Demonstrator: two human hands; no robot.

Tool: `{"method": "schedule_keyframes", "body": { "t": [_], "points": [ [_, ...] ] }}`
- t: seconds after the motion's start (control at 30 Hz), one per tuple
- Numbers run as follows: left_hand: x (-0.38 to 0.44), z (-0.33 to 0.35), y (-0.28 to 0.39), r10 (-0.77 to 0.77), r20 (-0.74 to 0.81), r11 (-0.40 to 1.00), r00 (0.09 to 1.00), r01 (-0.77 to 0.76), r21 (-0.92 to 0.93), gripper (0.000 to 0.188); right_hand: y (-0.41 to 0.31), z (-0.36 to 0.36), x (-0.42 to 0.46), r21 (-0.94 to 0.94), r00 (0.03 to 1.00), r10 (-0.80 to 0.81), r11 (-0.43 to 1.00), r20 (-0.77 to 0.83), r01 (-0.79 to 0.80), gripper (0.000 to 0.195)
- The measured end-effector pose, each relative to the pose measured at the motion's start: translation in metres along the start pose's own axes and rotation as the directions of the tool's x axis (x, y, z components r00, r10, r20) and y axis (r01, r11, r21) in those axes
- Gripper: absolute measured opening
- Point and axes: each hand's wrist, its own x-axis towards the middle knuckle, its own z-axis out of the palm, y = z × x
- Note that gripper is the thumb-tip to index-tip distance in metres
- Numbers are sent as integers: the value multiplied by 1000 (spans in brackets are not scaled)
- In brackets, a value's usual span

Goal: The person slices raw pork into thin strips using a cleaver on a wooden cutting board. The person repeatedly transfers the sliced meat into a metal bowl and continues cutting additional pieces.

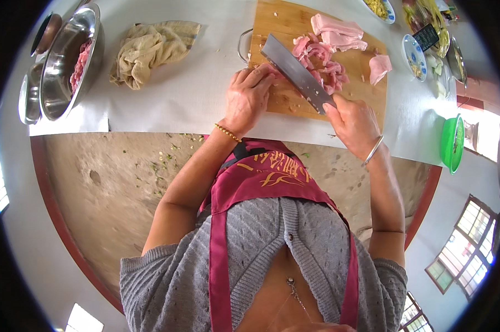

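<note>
My right hand (351,120) grips the handle of a cleaver (295,70), whose broad steel blade slants up and left over a wooden cutting board (287,16). At the board's left edge, my left hand (250,93) presses with bent fingers on a piece of raw meat (272,71) beside the blade. Sliced raw meat (335,76) lies in a loose heap right of the cleaver. Behind it are thicker pale pink slabs (339,31), and a separate chunk (379,68) rests near the board's right edge. The blade hides part of the board.
A steel bowl (50,83) holding meat stands at the far left, beside smaller bowls. A crumpled beige cloth (146,52) lies between them and the board. To the right are a patterned plate (411,50) with chopped food and a green plastic basket (447,143) at the table's edge.
</note>
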Motion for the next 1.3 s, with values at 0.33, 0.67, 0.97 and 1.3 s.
{"method": "schedule_keyframes", "body": {
  "t": [0.33, 0.67, 0.97, 1.3],
  "points": [
    [1, 9, -1, -32, -25, 999, 999, 32, -12, 28, -15, 30, 37, 13, 999, -14, 1000, -30, 14, 21],
    [20, 19, -13, -89, -65, 994, 994, 92, 52, 15, -11, 14, 6, -10, 993, 100, 995, 59, -100, 22],
    [30, 21, -8, -92, 45, 995, 995, 94, -29, 16, -16, 23, 30, 124, 993, 115, 986, -6, -114, 24],
    [82, 66, -9, -19, -33, 996, 999, 16, -88, 43, 71, 35, -76, 975, 807, 581, 99, 107, -200, 23]
  ]
}}
